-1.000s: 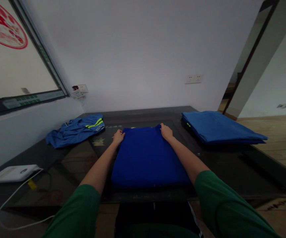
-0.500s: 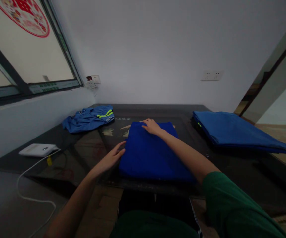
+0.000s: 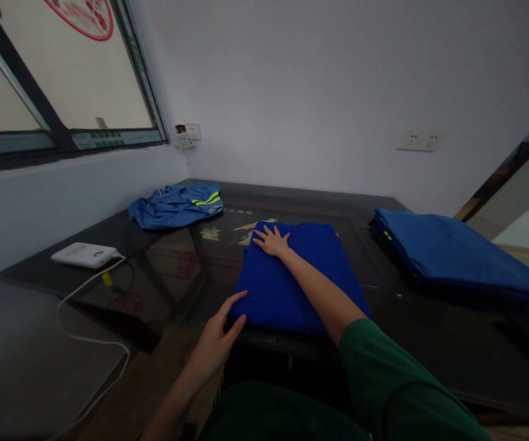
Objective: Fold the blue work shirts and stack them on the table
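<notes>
A folded bright blue cloth (image 3: 301, 275) lies in front of me on the dark tabletop. My right hand (image 3: 272, 241) rests on its far left part, palm down with the fingers spread. At its near left corner is my left hand (image 3: 221, 327), thumb and forefinger apart and touching the cloth's edge; the other fingers are partly hidden. Neither hand is closed round anything.
A crumpled blue garment (image 3: 179, 206) with yellow-green stripes lies at the back left. A white power bank (image 3: 85, 255) with a white cable (image 3: 74, 334) sits near the left edge. On the right is a folded blue garment stack (image 3: 461, 251). Wall sockets (image 3: 419, 141) are behind the dark table (image 3: 273, 195).
My left hand has moved from the cloth's left side towards me, to its near corner. My right hand has shifted slightly onto the cloth, fingers spreading. The camera view has turned a little.
</notes>
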### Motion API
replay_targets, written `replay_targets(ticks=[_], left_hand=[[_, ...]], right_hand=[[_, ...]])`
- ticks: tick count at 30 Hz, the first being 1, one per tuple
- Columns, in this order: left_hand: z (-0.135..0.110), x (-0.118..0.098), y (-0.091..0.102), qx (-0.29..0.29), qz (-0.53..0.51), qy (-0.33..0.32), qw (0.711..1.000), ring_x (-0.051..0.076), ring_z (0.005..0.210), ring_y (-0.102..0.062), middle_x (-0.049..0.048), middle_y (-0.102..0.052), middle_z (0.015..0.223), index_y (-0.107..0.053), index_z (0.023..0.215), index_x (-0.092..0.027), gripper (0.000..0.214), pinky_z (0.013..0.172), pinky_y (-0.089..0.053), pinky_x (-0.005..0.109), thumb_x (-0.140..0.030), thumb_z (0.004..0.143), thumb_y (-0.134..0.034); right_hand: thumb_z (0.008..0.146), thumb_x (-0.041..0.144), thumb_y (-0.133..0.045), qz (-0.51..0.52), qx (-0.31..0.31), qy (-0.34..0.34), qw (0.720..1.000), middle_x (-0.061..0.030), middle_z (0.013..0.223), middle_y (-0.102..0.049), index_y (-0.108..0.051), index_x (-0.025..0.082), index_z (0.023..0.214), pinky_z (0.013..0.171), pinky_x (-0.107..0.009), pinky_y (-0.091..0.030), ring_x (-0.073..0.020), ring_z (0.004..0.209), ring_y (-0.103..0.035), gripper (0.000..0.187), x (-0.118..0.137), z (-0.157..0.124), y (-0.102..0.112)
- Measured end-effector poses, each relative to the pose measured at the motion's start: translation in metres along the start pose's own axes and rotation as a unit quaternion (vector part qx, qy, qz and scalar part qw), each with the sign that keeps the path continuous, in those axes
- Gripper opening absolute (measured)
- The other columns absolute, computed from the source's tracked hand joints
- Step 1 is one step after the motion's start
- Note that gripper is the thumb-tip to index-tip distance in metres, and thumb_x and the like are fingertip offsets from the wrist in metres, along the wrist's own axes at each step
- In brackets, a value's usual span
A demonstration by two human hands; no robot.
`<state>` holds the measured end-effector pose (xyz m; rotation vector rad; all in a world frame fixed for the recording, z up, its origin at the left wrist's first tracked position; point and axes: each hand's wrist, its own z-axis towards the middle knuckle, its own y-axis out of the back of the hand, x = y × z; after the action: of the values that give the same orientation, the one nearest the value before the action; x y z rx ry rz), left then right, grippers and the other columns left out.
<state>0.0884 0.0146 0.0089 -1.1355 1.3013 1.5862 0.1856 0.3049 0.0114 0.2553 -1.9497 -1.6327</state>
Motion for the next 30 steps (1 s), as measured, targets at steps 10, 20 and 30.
replay_targets(ticks=[10,20,30], left_hand=[[-0.012,-0.012,0.019,-0.021,0.152,-0.043,0.987,0.03,0.112,-0.059,0.0057,-0.066,0.116,-0.074,0.094,-0.036,0.025,0.101,-0.045,0.045,-0.047,0.079,-0.059],[0.187,-0.1,-0.055,0.048,0.34,-0.159,0.926,0.029,0.123,-0.052,0.0144,-0.063,0.127,-0.067,0.115,-0.013,0.034,0.111,-0.031,0.045,-0.019,0.089,-0.046],[0.267,0.005,-0.088,-0.02,0.468,-0.007,0.883,0.035,0.145,-0.019,0.016,-0.031,0.154,-0.037,0.147,-0.02,0.057,0.115,-0.014,0.055,-0.043,0.095,-0.03]], right_hand=[[0.094,0.064,-0.026,-0.005,-0.121,0.032,0.992,-0.0033,0.16,-0.02,-0.039,0.035,0.145,0.103,-0.076,0.001,-0.0355,0.146,-0.005,0.06,0.007,-0.015,0.0],[0.097,0.043,-0.038,0.018,-0.201,-0.107,0.974,-0.0147,0.157,-0.025,-0.04,0.018,0.145,0.11,-0.064,-0.016,-0.0339,0.145,-0.014,0.054,-0.073,-0.039,0.054],[0.092,0.024,-0.044,0.198,-0.267,-0.307,0.892,-0.0179,0.121,-0.064,-0.062,0.014,0.12,0.095,-0.041,-0.046,-0.0277,0.116,-0.058,0.035,-0.19,-0.059,0.065]])
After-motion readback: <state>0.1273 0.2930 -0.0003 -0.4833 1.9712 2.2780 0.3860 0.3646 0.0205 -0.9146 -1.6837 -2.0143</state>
